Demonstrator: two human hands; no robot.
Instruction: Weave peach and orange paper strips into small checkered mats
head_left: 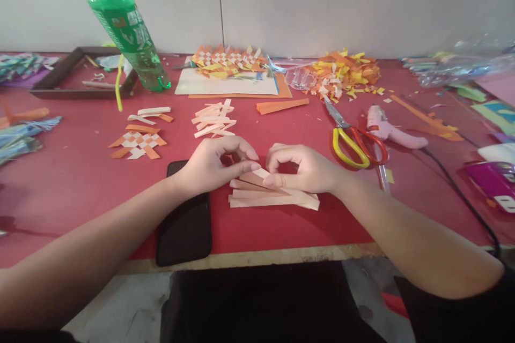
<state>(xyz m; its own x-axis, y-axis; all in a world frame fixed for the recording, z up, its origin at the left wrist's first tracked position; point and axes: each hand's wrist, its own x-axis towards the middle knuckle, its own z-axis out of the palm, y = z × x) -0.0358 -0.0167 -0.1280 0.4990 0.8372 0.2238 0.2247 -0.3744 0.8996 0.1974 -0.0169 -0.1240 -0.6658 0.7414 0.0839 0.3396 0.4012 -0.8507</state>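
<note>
Between my two hands is a short pale paper strip (261, 172). My left hand (219, 163) pinches its left end between thumb and fingertips. The right end is gripped by my right hand (301, 167), thumb on top and fingers curled. Right below them lies a loose stack of longer pale paper strips (265, 200) on the red table. Behind my left hand sits a small pile of folded pale strips (215, 118). A black phone (184, 225) lies under my left wrist. Farther left rests a woven orange and white paper piece (139, 143).
Scissors (348, 136) and a pink glue gun (392, 128) with a black cord lie to the right. At the back stand a green bottle (129, 32), a dark frame (76, 94), woven paper pieces (229, 61) and a yellow-orange paper heap (346, 69). Orange strips (281, 106) lie mid-table.
</note>
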